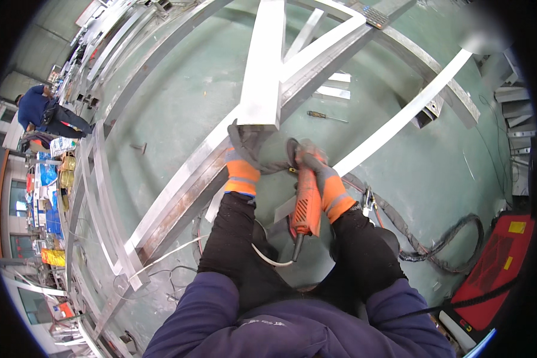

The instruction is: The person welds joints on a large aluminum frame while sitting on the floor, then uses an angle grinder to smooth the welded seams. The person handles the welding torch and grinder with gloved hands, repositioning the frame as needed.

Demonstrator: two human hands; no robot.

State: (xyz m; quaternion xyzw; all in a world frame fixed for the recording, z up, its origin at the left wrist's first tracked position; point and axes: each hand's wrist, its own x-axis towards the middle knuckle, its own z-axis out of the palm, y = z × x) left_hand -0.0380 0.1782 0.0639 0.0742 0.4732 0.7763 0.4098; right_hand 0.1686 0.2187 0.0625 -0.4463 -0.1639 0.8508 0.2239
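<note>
Right hand (322, 170) grips the orange angle grinder (307, 206); left hand (243, 164) clamps the steel frame (262, 77) — the trailing cable (268, 256) could probably snag the disc.

Left hand (243, 169) on steel frame (179, 197), right hand (322, 173) gripping orange angle grinder (306, 206) — disc apparently hidden, green floor (179, 101)

Metal fabrication workshop, long steel frame beams (185, 179) on green floor (179, 101), red welding machine (489, 262) right of the hands, cables (435, 244)
</note>
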